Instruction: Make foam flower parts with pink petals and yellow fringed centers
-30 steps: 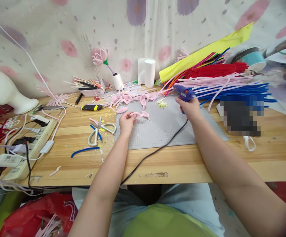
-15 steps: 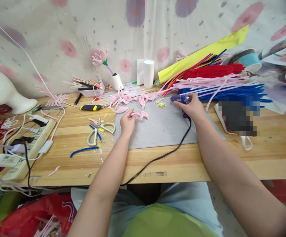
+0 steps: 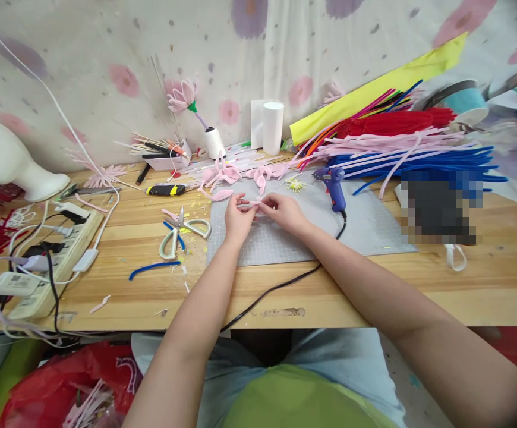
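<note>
Over the grey cutting mat (image 3: 285,249), my left hand (image 3: 239,219) and my right hand (image 3: 284,213) meet at the fingertips. Between them they pinch a pink pipe-cleaner petal (image 3: 255,203), mostly hidden by the fingers. A purple glue gun (image 3: 335,189) rests on the mat to the right of my right hand, its black cord running to the table's front edge. Just beyond the hands lie pink pipe-cleaner petals (image 3: 265,172) and a small yellow pipe-cleaner tuft (image 3: 295,185).
Scissors (image 3: 180,229) and a yellow-black utility knife (image 3: 166,189) lie left of the mat. Bundles of blue pipe cleaners (image 3: 419,163) and red ones (image 3: 396,125) fill the back right. A pink flower (image 3: 182,98) stands in a white holder. At far left is a power strip (image 3: 57,261) with tangled cords.
My right hand has let go of the glue gun, leaving it on the mat, and has moved left to the pink petal in my left hand.
</note>
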